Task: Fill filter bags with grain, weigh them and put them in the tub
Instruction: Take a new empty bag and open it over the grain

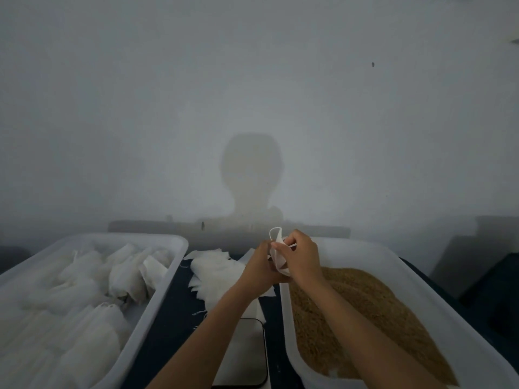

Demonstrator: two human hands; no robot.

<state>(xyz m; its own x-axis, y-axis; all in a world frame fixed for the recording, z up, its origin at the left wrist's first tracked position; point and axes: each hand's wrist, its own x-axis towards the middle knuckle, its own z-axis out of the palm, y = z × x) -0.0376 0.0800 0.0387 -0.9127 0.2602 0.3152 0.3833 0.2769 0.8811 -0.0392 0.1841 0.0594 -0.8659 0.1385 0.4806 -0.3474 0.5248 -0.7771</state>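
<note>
Both hands meet above the table's middle and hold one white filter bag point(278, 242). My left hand point(259, 266) grips its lower part from the left. My right hand point(302, 255) pinches its upper edge and drawstring from the right. The bag's mouth loops up above my fingers; whether it holds grain is hidden. Brown grain point(359, 310) fills the white tub point(283, 318) on the right. The white tub point(157, 290) on the left holds several filled filter bags point(92, 282). A flat white scale point(247, 355) lies between the tubs, under my left forearm.
A loose heap of empty filter bags point(216, 270) lies on the dark tabletop point(174, 318) behind the scale. A pale wall rises just behind the table, with the person's shadow on it. Dark shapes stand at the far right.
</note>
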